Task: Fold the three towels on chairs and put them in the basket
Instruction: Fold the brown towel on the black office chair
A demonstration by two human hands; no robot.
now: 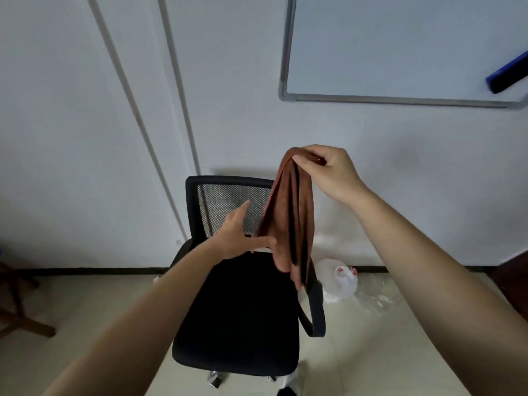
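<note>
A plain white wall (71,138) backs this corner, with a whiteboard (400,47) hung at one o'clock and a pale tiled floor (400,338) below.

The brown towel (288,218) hangs in the air above the seat of the black mesh-backed chair (243,310), gathered into long, loose pleats. It droops straight down from a single point, so I'd judge it soft, light and quite limp. It has no stiffness to hold a fold by itself and nothing about it can break. The cloth looks matte and grippy rather than slick. The sensible holds for folding would be the corners or a hem, since a bunched middle only gives a rope.

The right hand (328,172), at twelve o'clock from the towel, pinches its top bunch between thumb and curled fingers and carries all the weight. The left hand (240,235), at nine o'clock from the lower half, is spread wide with straight fingers. Its thumb reaches the cloth's edge, though I cannot tell whether it actually touches.

The chair seat beneath would do as a flat place to lay the towel. A white plastic bag (340,281) lies on the floor at three o'clock from the chair, and a dark wooden stand (17,304) is at nine. I see no basket from here.
</note>
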